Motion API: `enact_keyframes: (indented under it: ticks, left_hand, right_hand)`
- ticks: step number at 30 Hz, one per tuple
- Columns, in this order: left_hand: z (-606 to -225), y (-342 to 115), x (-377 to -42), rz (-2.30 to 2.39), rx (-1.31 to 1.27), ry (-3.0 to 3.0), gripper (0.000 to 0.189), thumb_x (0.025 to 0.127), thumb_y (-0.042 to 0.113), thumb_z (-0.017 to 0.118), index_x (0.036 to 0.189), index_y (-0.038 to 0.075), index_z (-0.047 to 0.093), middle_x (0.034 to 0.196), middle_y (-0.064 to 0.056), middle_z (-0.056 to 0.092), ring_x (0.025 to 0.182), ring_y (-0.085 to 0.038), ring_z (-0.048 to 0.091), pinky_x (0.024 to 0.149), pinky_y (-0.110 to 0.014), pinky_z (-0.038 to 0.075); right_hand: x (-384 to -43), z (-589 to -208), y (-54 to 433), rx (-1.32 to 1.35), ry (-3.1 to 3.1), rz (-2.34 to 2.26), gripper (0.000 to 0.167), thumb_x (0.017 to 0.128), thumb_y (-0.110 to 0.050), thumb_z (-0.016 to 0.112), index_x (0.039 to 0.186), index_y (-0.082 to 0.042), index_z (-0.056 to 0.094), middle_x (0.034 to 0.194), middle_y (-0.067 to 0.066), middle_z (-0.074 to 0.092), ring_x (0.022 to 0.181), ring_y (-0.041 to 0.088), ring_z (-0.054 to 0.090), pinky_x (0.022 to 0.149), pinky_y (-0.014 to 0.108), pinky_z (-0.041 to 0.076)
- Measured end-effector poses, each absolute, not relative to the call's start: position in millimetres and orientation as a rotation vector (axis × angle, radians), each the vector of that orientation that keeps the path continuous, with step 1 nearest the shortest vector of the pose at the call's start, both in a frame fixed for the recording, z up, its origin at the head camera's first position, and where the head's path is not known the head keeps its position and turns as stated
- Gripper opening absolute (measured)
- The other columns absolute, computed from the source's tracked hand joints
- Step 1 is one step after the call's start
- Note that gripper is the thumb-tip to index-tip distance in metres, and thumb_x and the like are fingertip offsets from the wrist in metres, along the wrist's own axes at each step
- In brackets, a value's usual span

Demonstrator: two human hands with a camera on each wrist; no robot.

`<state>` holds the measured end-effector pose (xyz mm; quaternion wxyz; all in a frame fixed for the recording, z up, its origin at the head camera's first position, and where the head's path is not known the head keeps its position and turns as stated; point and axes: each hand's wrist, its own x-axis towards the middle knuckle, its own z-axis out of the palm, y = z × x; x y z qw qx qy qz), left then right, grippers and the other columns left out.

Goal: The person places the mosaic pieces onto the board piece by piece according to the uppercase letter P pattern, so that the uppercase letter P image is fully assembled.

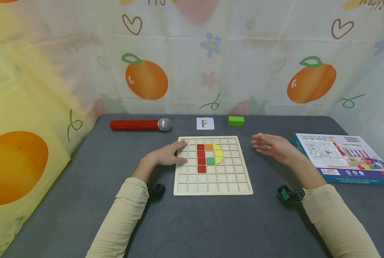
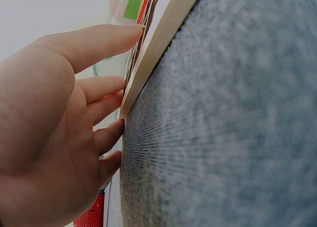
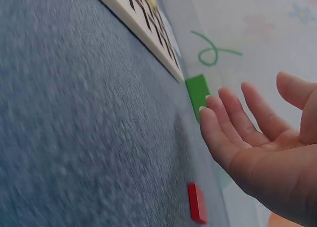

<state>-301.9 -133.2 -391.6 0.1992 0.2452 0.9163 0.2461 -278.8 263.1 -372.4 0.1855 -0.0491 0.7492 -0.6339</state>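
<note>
A pale wooden grid board (image 1: 234, 186) lies flat on the table. Set in its squares are a column of red tiles (image 1: 201, 153), an orange tile (image 1: 209, 147), yellow pieces with rounded corners (image 1: 217, 153) and a green tile (image 1: 210, 161). At the board's left edge is my left hand (image 1: 164, 154), thumb and fingers spread, fingertips right at the rim; in the left wrist view its thumb reaches over the wooden edge. My right hand (image 1: 274, 146) is held to the right of the board, fingers loosely extended and palm facing inward, with nothing in it.
Along the back are a red glittery microphone (image 1: 135, 124), a small pattern card (image 1: 205, 123) and a green block (image 1: 235, 121). A game box (image 1: 343, 157) lies at the right. In the right wrist view, a red block (image 3: 197, 203) sits near the right hand.
</note>
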Motion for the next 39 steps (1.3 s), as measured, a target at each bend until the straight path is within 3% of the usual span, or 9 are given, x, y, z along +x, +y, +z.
enact_keyframes:
  ticks: [10, 20, 23, 26, 30, 34, 39]
  left_hand:
    - [-393, -134, -301, 0.715, 0.738, 2.558, 0.075, 0.092, 0.031, 0.061, 0.15, 0.002, 0.024, 0.155, -0.017, 0.02, 0.143, -0.032, 0.01, 0.112, -0.047, 0.015]
    - [-393, -134, -301, 0.7, 0.713, 2.561, 0.075, 0.092, 0.031, 0.061, 0.151, 0.003, 0.024, 0.155, -0.016, 0.019, 0.143, -0.032, 0.009, 0.112, -0.047, 0.015]
    - [-393, -134, -300, 0.701, 0.708, 2.56, 0.075, 0.092, 0.031, 0.061, 0.151, 0.003, 0.024, 0.155, -0.016, 0.019, 0.143, -0.032, 0.009, 0.112, -0.047, 0.014]
    - [-392, -133, -299, 0.71, 0.716, 2.555, 0.074, 0.092, 0.031, 0.06, 0.15, 0.003, 0.024, 0.155, -0.017, 0.019, 0.143, -0.032, 0.009, 0.112, -0.047, 0.014]
    - [-391, -134, -298, 0.734, 0.72, 2.54, 0.074, 0.092, 0.03, 0.06, 0.151, 0.002, 0.023, 0.156, -0.017, 0.017, 0.143, -0.032, 0.008, 0.112, -0.048, 0.015]
    - [-390, -134, -298, 0.743, 0.722, 2.535, 0.074, 0.092, 0.029, 0.06, 0.151, 0.002, 0.022, 0.156, -0.017, 0.017, 0.143, -0.032, 0.008, 0.112, -0.048, 0.015]
    - [-390, -134, -298, 0.745, 0.72, 2.536, 0.075, 0.092, 0.029, 0.06, 0.15, 0.002, 0.023, 0.155, -0.018, 0.017, 0.143, -0.033, 0.008, 0.112, -0.048, 0.015]
  right_hand:
    - [-283, -375, 288, -0.058, 2.067, -1.917, 0.071, 0.101, -0.04, 0.042, 0.146, 0.01, 0.02, 0.118, -0.001, 0.056, 0.108, 0.009, 0.056, 0.094, 0.024, 0.044]
    - [-283, -380, 304, 0.008, 2.195, -1.866, 0.073, 0.1, -0.044, 0.041, 0.145, 0.01, 0.023, 0.106, -0.009, 0.059, 0.098, 0.003, 0.059, 0.086, 0.021, 0.047]
    - [-283, -382, 307, 0.031, 2.263, -1.788, 0.071, 0.1, -0.044, 0.039, 0.145, 0.009, 0.025, 0.11, -0.004, 0.058, 0.096, 0.002, 0.058, 0.087, 0.023, 0.047]
    - [-282, -384, 309, 0.03, 2.348, -1.675, 0.07, 0.101, -0.046, 0.035, 0.146, 0.008, 0.027, 0.125, 0.013, 0.052, 0.104, 0.008, 0.056, 0.089, 0.025, 0.047]
    - [-278, -382, 309, 0.002, 2.431, -1.551, 0.069, 0.102, -0.046, 0.033, 0.145, 0.007, 0.028, 0.14, 0.03, 0.038, 0.122, 0.03, 0.047, 0.093, 0.029, 0.045]
    - [-273, -379, 309, -0.019, 2.482, -1.47, 0.069, 0.102, -0.045, 0.035, 0.144, 0.009, 0.03, 0.138, 0.034, 0.038, 0.127, 0.042, 0.039, 0.095, 0.033, 0.045]
    - [-271, -378, 309, -0.021, 2.504, -1.429, 0.069, 0.101, -0.046, 0.038, 0.142, 0.01, 0.033, 0.135, 0.034, 0.042, 0.122, 0.041, 0.045, 0.093, 0.033, 0.046]
